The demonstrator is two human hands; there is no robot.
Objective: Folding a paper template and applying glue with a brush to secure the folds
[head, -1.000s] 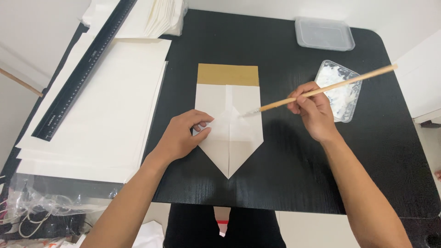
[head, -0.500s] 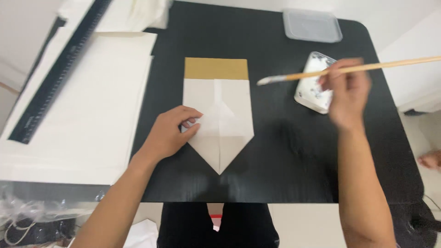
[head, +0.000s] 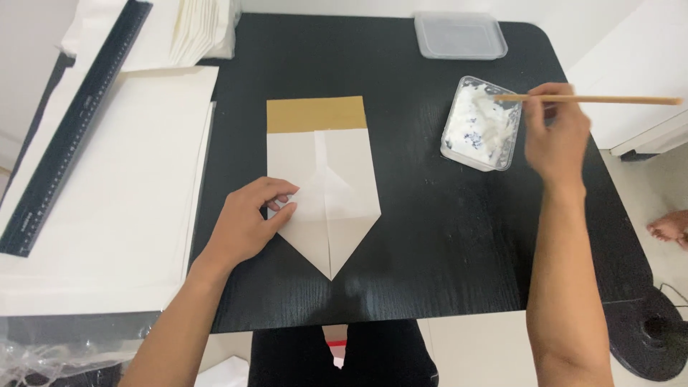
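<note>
Your left hand (head: 247,226) flat on folded paper (head: 326,190) mid-table, point toward near edge, long axis near-far, right hand (head: 555,132) grip closed on brush (head: 588,99) over paste tray (head: 480,123), bare black table (head: 444,236) between.

Two bare forearms and hands, no sleeves in sight

The left hand (head: 247,226) and right hand (head: 555,140) carry no rings, no watch, no gloves and no bands at the wrist; both forearms run uncovered to the lower edge of the view; fingernails are short and plain; below, between the arms, dark black clothing shows at the lap.
</note>
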